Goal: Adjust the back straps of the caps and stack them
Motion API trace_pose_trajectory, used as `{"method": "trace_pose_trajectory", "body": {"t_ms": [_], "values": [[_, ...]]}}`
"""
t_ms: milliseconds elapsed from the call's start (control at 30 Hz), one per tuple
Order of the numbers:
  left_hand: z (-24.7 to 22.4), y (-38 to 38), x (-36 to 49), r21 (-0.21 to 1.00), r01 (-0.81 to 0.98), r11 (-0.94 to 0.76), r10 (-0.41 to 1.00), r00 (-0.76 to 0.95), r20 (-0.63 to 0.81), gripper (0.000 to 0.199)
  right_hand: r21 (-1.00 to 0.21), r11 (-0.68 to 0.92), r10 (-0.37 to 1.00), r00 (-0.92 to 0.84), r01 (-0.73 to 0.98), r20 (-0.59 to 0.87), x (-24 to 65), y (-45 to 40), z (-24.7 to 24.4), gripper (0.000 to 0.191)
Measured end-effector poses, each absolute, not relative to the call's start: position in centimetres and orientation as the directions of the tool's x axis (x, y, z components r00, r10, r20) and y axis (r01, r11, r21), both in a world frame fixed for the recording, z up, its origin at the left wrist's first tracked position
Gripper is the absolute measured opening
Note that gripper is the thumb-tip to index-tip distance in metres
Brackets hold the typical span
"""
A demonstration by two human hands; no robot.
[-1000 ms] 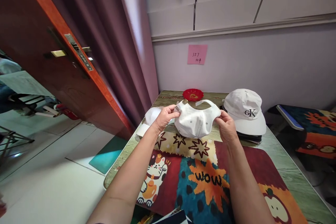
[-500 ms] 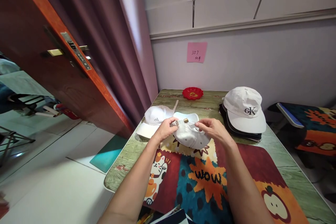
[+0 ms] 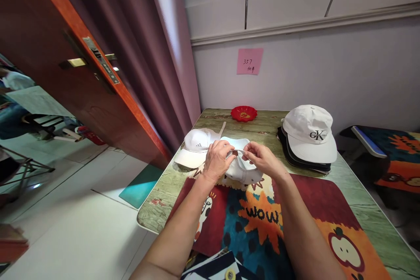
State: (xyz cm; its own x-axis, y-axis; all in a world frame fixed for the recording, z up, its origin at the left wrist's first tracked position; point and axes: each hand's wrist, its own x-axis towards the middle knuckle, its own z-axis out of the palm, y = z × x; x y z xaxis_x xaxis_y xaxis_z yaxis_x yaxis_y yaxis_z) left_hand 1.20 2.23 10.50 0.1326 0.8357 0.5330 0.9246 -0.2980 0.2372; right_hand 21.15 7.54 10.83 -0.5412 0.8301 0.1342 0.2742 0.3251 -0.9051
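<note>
Two hands pinch at the back strap of a white cap

Just below the centre of the frame, the left hand (image 3: pixel 217 157) has its fingers curled nearly closed on the rear edge of a white cloth baseball cap (image 3: pixel 243 174), beside a small brownish fitting (image 3: pixel 235 153); its exact thumb grip is partly hidden. The right hand (image 3: pixel 262 157) pinches, thumb against forefinger, at the narrow pale strap (image 3: pixel 240 151) running between the two, its other fingers loosely bent

The cap sits between the hands, back opening toward the fingers, brim pointing up the frame. To handle the strap well, the left hand would best steady the fitting while the right grips close to the strap's end, guiding it flat and untwisted, without a hard tug that could crease the soft crown

Under the cap lies a patterned, multicoloured mat (image 3: pixel 323 194) on a greenish wood-grain table (image 3: pixel 157 203). Just left of centre rests a white cap with a striped logo (image 3: pixel 197 142); right of centre, a white cap lettered "CK" (image 3: pixel 306 124) tops a stack of dark caps (image 3: pixel 288 154). A scalloped red dish (image 3: pixel 244 113) stands beyond, near the wall
</note>
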Motion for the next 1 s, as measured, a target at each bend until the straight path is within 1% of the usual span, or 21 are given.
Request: {"method": "trace_pose_trajectory", "body": {"t_ms": [67,100,167,233,300,333,400,500,567,633,700,733,767,867,1000], "values": [[10.7,2.1,1.3,0.191,0.935,-0.298,0.840,0.162,0.518,0.010,-0.922,0.310,0.828,-0.542,0.232,0.142,21.1,7.7,10.7,0.016],[10.7,2.0,1.2,0.172,0.937,-0.305,0.840,0.180,0.511,0.009,-0.929,0.300,0.831,-0.538,0.217,0.143,21.1,7.8,10.6,0.018],[10.8,1.8,1.2,0.163,0.937,-0.308,0.840,0.187,0.509,0.015,-0.949,0.259,0.844,-0.520,0.178,0.133,20.8,7.9,10.4,0.025],[10.7,1.5,1.2,0.222,0.936,-0.273,0.847,0.125,0.517,0.021,-0.976,0.180,0.869,-0.484,0.126,0.098,20.4,7.9,10.1,0.030],[10.5,1.3,1.3,0.338,0.915,-0.220,0.858,0.017,0.513,0.022,-0.991,0.095,0.904,-0.425,0.099,0.045,19.9,8.0,9.7,0.027],[10.4,1.3,1.4,0.395,0.896,-0.203,0.866,-0.024,0.500,0.022,-0.991,0.068,0.921,-0.389,0.118,0.017,19.7,8.1,9.4,0.023],[10.1,1.3,1.6,0.475,0.858,-0.195,0.883,-0.057,0.465,0.019,-0.969,0.057,0.946,-0.323,0.240,-0.024,19.5,8.4,9.0,0.015],[9.8,1.3,2.0,0.509,0.831,-0.225,0.900,-0.023,0.435,0.014,-0.866,0.088,0.959,-0.278,0.492,-0.060,19.7,8.8,8.5,0.012],[9.6,1.4,2.5,0.510,0.824,-0.248,0.906,0.011,0.423,0.012,-0.805,0.111,0.946,-0.310,0.583,-0.094,19.8,9.0,8.2,0.015],[9.4,1.3,2.9,0.507,0.824,-0.252,0.916,0.034,0.400,0.012,-0.781,0.126,0.921,-0.365,0.612,-0.138,19.9,9.1,7.7,0.013],[9.1,1.3,3.1,0.507,0.831,-0.229,0.932,0.037,0.361,0.012,-0.776,0.139,0.894,-0.416,0.615,-0.169,19.8,9.1,7.1,0.007],[9.0,1.3,3.1,0.508,0.835,-0.213,0.941,0.036,0.336,0.012,-0.776,0.148,0.883,-0.436,0.613,-0.176,19.8,9.1,6.8,0.006],[8.8,1.3,3.1,0.510,0.837,-0.198,0.950,0.036,0.310,0.013,-0.776,0.158,0.872,-0.455,0.610,-0.180,19.7,9.2,6.5,0.009],[8.6,1.4,2.9,0.517,0.837,-0.181,0.966,0.052,0.255,0.015,-0.777,0.189,0.859,-0.485,0.601,-0.167,19.7,9.5,6.0,0.017],[8.8,1.4,2.7,0.512,0.831,-0.215,0.962,0.090,0.257,0.017,-0.791,0.227,0.850,-0.512,0.568,-0.123,19.9,9.8,5.9,0.014]]}}
